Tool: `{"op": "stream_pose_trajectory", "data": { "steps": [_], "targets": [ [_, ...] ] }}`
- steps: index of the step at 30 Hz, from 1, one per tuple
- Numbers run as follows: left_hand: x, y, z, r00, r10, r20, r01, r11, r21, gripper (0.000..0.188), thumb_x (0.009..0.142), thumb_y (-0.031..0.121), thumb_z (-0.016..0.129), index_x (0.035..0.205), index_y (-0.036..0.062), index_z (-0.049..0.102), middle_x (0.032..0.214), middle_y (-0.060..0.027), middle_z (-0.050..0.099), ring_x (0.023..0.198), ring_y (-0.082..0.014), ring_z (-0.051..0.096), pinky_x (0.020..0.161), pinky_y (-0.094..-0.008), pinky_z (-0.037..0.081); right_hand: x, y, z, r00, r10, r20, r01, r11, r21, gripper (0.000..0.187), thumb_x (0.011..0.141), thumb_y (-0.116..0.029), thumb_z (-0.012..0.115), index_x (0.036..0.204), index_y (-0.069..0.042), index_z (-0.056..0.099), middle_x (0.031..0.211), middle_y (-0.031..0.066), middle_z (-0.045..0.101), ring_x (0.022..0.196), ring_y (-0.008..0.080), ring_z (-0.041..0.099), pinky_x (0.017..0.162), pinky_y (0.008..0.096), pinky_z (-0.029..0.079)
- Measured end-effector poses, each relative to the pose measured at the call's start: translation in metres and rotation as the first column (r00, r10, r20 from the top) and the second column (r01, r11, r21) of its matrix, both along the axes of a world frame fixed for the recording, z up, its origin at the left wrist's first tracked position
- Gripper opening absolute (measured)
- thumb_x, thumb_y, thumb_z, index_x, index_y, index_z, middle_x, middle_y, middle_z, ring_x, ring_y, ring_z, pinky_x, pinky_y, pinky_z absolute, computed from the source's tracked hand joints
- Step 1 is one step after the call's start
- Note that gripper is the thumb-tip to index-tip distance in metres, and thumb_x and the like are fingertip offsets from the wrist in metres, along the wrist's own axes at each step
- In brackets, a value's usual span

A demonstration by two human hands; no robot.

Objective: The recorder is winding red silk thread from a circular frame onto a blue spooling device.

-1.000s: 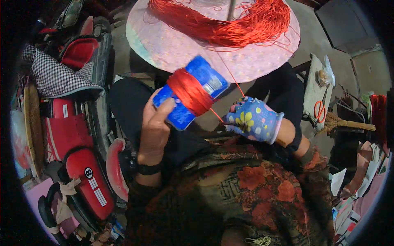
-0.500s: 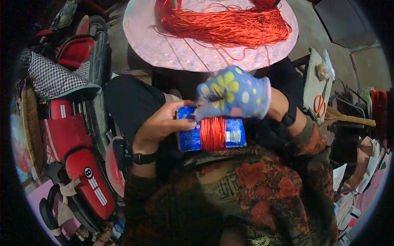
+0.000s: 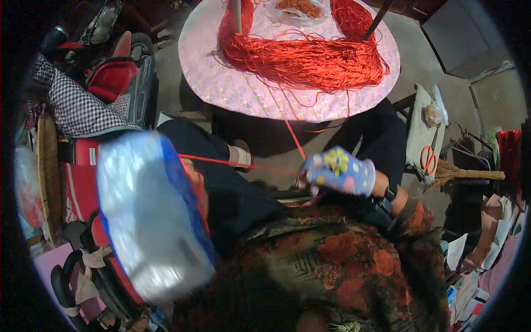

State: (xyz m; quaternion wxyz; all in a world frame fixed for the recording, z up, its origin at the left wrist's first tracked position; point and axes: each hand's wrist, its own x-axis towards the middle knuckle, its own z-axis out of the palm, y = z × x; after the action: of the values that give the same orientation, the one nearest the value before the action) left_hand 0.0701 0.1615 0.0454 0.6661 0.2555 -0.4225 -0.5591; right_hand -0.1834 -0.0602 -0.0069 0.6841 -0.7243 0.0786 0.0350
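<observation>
In the head view, your left hand [image 3: 197,185] has swung the blue-and-silver pack [image 3: 155,216] from in front of your lap to the near left, raised close to the camera and blurred. Most of your left fingers are hidden behind the pack, but the hand looks clamped on its right edge. Your right hand, in a flowered glove [image 3: 340,172], sits well apart above your lap, fingertips apparently pinched together on the red cord [image 3: 238,162]. With the pack carried outward, a straight length now spans both hands, seemingly under tension; beyond your glove, the cord runs far to the red hank [image 3: 310,63] on the round pink-covered table [image 3: 202,69].
</observation>
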Motion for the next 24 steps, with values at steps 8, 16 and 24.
{"op": "stream_pose_trajectory", "data": {
  "steps": [8,16,24],
  "targets": [
    [0.037,0.014,0.032,0.889,0.303,-0.342,-0.367,0.92,-0.137,0.056,0.082,0.027,0.066,0.127,0.0007,0.046,0.114,-0.0124,0.057,0.099,-0.0235,0.056,0.087,-0.0326,0.045,0.032,-0.005,-0.013,0.943,0.026,0.331,0.235,0.651,-0.722,0.015,0.088,-0.023,0.057,0.089,-0.011,0.066,0.08,0.0128,0.064,0.078,0.0314,0.063,0.065,0.0414,0.049],
    [0.064,0.053,0.029,0.189,0.52,0.833,-0.902,0.427,-0.062,0.05,0.076,0.017,0.066,0.122,0.0025,0.053,0.111,-0.0109,0.058,0.098,-0.0202,0.057,0.085,-0.0332,0.046,0.05,0.075,0.059,0.715,0.454,0.532,-0.081,0.809,-0.582,0.03,0.078,-0.029,0.06,0.102,-0.012,0.061,0.094,0.0028,0.065,0.081,0.0255,0.065,0.061,0.0352,0.051],
    [0.034,0.031,0.012,0.693,-0.205,0.691,0.115,0.978,0.175,0.048,0.066,0.021,0.077,0.107,0.004,0.06,0.097,-0.0066,0.06,0.086,-0.0187,0.058,0.076,-0.0326,0.045,0.095,0.022,0.057,0.951,-0.003,0.309,0.162,0.855,-0.493,0.02,0.083,-0.027,0.068,0.089,-0.008,0.068,0.084,0.0072,0.068,0.08,0.0224,0.065,0.072,0.0325,0.051]
  ]
}}
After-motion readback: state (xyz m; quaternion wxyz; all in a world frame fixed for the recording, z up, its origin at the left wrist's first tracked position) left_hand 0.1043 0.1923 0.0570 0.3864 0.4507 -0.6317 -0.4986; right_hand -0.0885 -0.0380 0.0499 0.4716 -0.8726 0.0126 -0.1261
